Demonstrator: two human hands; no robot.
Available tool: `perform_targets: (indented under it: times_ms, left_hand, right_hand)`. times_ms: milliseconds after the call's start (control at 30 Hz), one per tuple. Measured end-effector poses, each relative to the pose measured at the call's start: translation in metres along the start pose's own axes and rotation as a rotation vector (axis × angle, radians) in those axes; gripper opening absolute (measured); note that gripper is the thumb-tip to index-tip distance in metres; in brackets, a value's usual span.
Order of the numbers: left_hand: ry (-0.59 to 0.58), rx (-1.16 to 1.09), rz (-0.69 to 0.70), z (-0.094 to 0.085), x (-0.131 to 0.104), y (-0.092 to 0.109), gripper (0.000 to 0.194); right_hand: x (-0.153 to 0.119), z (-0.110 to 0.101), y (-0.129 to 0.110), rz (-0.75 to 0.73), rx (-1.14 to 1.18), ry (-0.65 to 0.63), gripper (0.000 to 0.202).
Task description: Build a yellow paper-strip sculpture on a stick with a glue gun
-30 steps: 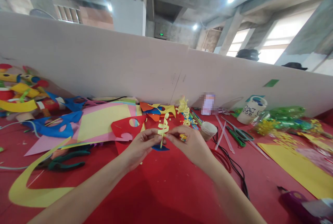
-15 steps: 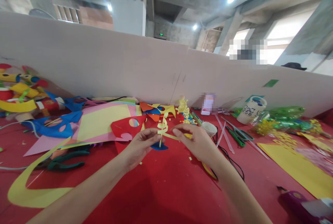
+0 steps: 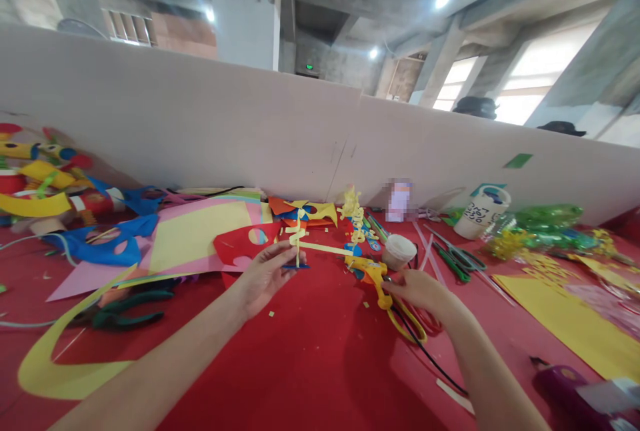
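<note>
My left hand point(image 3: 265, 275) is closed, pinching a small paper craft piece point(image 3: 299, 237) low down. The piece has a curled pale yellow strip standing upright on a dark blue base. From it a loose straight yellow strip point(image 3: 325, 248) stretches right, toward the glue gun's nozzle. My right hand point(image 3: 417, 287) has its fingers closed on the yellow hot glue gun point(image 3: 375, 275), at its back and handle. The gun points left, its cord looping behind my right wrist. A similar yellow curled paper piece point(image 3: 356, 217) stands just beyond the gun.
A white paper cup point(image 3: 399, 251) is close to my right hand. Scissors point(image 3: 460, 256) lie farther right, and a purple glue gun point(image 3: 575, 391) sits at the lower right. Pliers point(image 3: 127, 311), a red mask point(image 3: 245, 242) and stacked coloured sheets point(image 3: 200, 234) are on the left. A white partition point(image 3: 200, 124) rises behind.
My right hand has let go of the yellow strip and moved right and down onto the yellow glue gun. My left hand, with the craft piece, has shifted slightly left.
</note>
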State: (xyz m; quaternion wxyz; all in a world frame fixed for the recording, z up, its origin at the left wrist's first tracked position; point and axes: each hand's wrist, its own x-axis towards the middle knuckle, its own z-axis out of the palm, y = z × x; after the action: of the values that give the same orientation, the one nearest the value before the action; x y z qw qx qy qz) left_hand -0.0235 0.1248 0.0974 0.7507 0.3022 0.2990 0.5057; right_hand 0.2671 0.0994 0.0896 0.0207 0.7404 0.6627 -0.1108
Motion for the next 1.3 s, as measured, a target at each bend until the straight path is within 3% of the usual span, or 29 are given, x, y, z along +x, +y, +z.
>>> perform_targets:
  times_ms: [133,300,400,533,667,800,1000,1167,1300]
  left_hand:
    - [0.026,-0.003,-0.010,-0.002,0.001,-0.001,0.014]
    - [0.024,0.003,-0.024,-0.002,0.001,0.001,0.013]
    - [0.043,0.010,-0.022,-0.001,0.002,0.003,0.013]
    - [0.067,0.021,-0.017,0.000,0.002,0.004,0.015]
    - [0.066,0.022,0.004,-0.003,0.002,0.001,0.014]
    - [0.046,0.059,0.038,-0.006,0.003,-0.001,0.012]
    - [0.038,0.107,0.084,-0.003,0.003,-0.002,0.011]
    - [0.068,0.124,0.094,0.003,0.001,-0.004,0.013]
    - [0.072,0.124,0.094,0.005,0.000,-0.006,0.017]
  right_hand:
    - [0.000,0.008,-0.007,-0.071,0.162,0.078,0.046]
    - [0.005,0.020,-0.008,-0.023,0.447,0.130,0.026]
    - [0.001,0.014,-0.004,-0.016,0.652,0.075,0.011]
    - [-0.019,-0.009,-0.008,-0.180,1.117,-0.041,0.027]
    - [-0.038,-0.031,-0.028,-0.265,1.050,0.036,0.023]
    - [-0.050,-0.039,-0.055,-0.297,0.920,0.198,0.029]
    - [-0.060,-0.034,-0.084,-0.385,0.736,0.210,0.028]
    - [-0.060,-0.025,-0.092,-0.491,0.693,0.306,0.021]
    - [-0.060,-0.020,-0.093,-0.475,0.660,0.371,0.022]
